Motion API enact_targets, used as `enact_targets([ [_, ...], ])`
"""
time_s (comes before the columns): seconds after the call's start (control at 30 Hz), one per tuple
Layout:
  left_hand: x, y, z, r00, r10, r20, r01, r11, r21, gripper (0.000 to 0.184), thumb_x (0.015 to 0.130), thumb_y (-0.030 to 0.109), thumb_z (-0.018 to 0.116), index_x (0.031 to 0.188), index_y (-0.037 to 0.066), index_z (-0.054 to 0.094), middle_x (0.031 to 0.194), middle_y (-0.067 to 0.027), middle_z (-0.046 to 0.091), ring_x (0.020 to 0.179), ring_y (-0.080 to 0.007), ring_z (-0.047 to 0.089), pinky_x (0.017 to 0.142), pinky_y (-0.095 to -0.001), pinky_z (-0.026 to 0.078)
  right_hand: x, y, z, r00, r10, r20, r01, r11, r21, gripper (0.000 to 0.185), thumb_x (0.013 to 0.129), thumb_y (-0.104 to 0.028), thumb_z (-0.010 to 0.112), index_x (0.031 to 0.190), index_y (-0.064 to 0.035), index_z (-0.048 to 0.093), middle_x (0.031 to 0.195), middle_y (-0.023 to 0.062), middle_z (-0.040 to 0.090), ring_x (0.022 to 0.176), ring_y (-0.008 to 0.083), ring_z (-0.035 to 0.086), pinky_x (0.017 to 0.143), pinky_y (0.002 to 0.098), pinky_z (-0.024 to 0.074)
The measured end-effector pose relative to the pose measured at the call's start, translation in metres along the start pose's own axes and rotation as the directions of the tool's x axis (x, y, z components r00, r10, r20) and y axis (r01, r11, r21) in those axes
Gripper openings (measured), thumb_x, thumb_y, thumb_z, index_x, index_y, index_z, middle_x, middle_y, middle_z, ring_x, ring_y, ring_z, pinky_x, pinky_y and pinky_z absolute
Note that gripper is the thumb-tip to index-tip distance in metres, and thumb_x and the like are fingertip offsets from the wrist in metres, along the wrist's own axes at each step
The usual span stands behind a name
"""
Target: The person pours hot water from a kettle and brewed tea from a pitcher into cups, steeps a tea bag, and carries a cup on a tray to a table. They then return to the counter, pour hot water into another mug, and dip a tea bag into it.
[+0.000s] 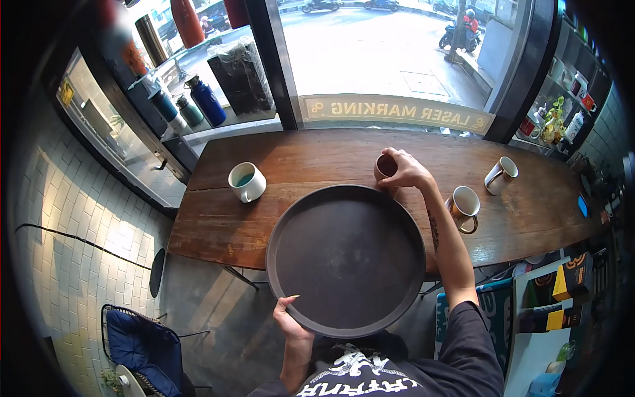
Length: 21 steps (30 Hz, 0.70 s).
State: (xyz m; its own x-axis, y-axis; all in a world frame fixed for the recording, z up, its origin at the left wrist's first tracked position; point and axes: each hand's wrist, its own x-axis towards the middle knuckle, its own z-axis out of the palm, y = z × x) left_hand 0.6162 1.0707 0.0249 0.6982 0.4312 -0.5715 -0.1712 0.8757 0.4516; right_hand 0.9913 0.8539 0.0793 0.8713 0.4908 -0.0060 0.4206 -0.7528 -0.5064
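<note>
The wooden surface (317,155) lay beyond the left hand (292,322), whose fingers clamped the round tray (347,258) near-left. Farther out, the right hand (408,173) had its fingers closed on the brown cup's (385,166) sides, a sound hold: seemingly light, rigid, breakable; mouth up, long axis roughly upright.

Between the white mug (247,182) and the brown cup (386,170), the bench (317,159) offered a wide passage. The tray (346,261) blocked the near side; the gold-handled mug (462,201) crowded the right forearm (444,241).
</note>
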Motion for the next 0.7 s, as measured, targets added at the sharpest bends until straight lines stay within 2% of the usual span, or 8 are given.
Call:
enact_targets([
  [0.1, -0.001, 0.000, -0.001, 1.000, 0.007, -0.019, -0.006, 1.000, 0.023, 0.031, 0.077, 0.024, 0.055, 0.098, 0.002, 0.062, 0.096, -0.0133, 0.065, 0.089, -0.0295, 0.065, 0.082, -0.0398, 0.054, -0.006, 0.004, 0.003, 0.997, -0.037, -0.067, 0.039, 0.999, 0.026, 0.103, 0.057, -0.047, 0.089, 0.141, -0.0059, 0.046, 0.131, 0.0230, 0.054, 0.127, 0.0354, 0.050, 0.106, 0.0425, 0.0427],
  [0.2, 0.001, 0.000, -0.001, 0.999, -0.014, -0.033, 0.015, 1.000, 0.018, 0.028, 0.076, 0.025, 0.056, 0.093, 0.003, 0.062, 0.096, -0.0130, 0.065, 0.090, -0.0298, 0.064, 0.082, -0.0404, 0.053, -0.043, -0.033, -0.023, 0.983, 0.091, -0.160, -0.100, 0.994, -0.048, 0.106, 0.062, -0.051, 0.088, 0.148, -0.0089, 0.040, 0.131, 0.0225, 0.053, 0.124, 0.0353, 0.053, 0.104, 0.0434, 0.0437],
  [0.33, -0.001, 0.000, 0.003, 0.999, 0.010, -0.038, -0.009, 0.999, 0.038, 0.028, 0.077, 0.026, 0.057, 0.092, 0.004, 0.063, 0.096, -0.0127, 0.065, 0.090, -0.0295, 0.064, 0.082, -0.0405, 0.053, -0.115, -0.062, -0.062, 0.909, -0.019, -0.417, 0.015, 1.000, -0.012, 0.056, 0.090, -0.028, 0.070, 0.135, -0.0004, 0.052, 0.126, 0.0225, 0.057, 0.115, 0.0382, 0.059, 0.097, 0.0454, 0.0486],
  [0.4, -0.002, 0.001, 0.004, 0.999, 0.011, -0.043, -0.009, 0.999, 0.046, 0.028, 0.077, 0.027, 0.057, 0.092, 0.005, 0.063, 0.096, -0.0125, 0.065, 0.090, -0.0294, 0.064, 0.082, -0.0405, 0.053, -0.156, -0.072, -0.078, 0.854, 0.050, -0.518, -0.037, 0.999, 0.036, 0.036, 0.092, -0.018, 0.066, 0.121, 0.0020, 0.060, 0.117, 0.0205, 0.061, 0.100, 0.0354, 0.065, 0.087, 0.0442, 0.0513],
  [0.47, -0.001, 0.002, 0.004, 0.999, 0.008, -0.040, -0.006, 0.999, 0.048, 0.032, 0.078, 0.027, 0.054, 0.097, 0.002, 0.063, 0.100, -0.0138, 0.065, 0.093, -0.0297, 0.064, 0.084, -0.0402, 0.053, -0.186, -0.056, -0.080, 0.765, 0.094, -0.637, -0.107, 0.994, 0.018, 0.024, 0.091, -0.016, 0.067, 0.109, 0.0005, 0.065, 0.105, 0.0146, 0.066, 0.079, 0.0242, 0.062, 0.073, 0.0370, 0.0500],
  [0.57, 0.004, 0.002, -0.001, 0.999, -0.009, -0.052, 0.011, 0.999, 0.048, 0.033, 0.079, 0.029, 0.055, 0.096, 0.002, 0.064, 0.101, -0.0138, 0.066, 0.094, -0.0294, 0.064, 0.085, -0.0400, 0.053, -0.217, -0.016, -0.080, 0.727, 0.281, -0.627, -0.325, 0.945, 0.046, 0.017, 0.091, -0.012, 0.066, 0.102, 0.0010, 0.065, 0.100, 0.0137, 0.066, 0.075, 0.0247, 0.063, 0.070, 0.0369, 0.0507],
  [0.63, 0.002, 0.004, 0.002, 0.999, -0.007, -0.052, 0.011, 0.998, 0.066, 0.033, 0.079, 0.029, 0.055, 0.095, 0.003, 0.064, 0.100, -0.0136, 0.066, 0.092, -0.0294, 0.065, 0.084, -0.0402, 0.053, -0.230, 0.010, -0.074, 0.698, 0.454, -0.553, -0.506, 0.860, 0.067, 0.015, 0.090, -0.007, 0.061, 0.102, 0.0016, 0.065, 0.098, 0.0160, 0.067, 0.085, 0.0278, 0.067, 0.075, 0.0405, 0.0524],
  [0.7, 0.004, 0.005, 0.001, 0.999, -0.001, -0.054, 0.005, 0.996, 0.084, 0.032, 0.079, 0.030, 0.055, 0.093, 0.003, 0.065, 0.100, -0.0134, 0.066, 0.091, -0.0294, 0.065, 0.083, -0.0404, 0.053, -0.239, 0.031, -0.064, 0.753, 0.444, -0.486, -0.426, 0.891, 0.155, 0.016, 0.090, -0.005, 0.059, 0.102, 0.0025, 0.065, 0.096, 0.0152, 0.067, 0.083, 0.0256, 0.067, 0.073, 0.0382, 0.0531],
])
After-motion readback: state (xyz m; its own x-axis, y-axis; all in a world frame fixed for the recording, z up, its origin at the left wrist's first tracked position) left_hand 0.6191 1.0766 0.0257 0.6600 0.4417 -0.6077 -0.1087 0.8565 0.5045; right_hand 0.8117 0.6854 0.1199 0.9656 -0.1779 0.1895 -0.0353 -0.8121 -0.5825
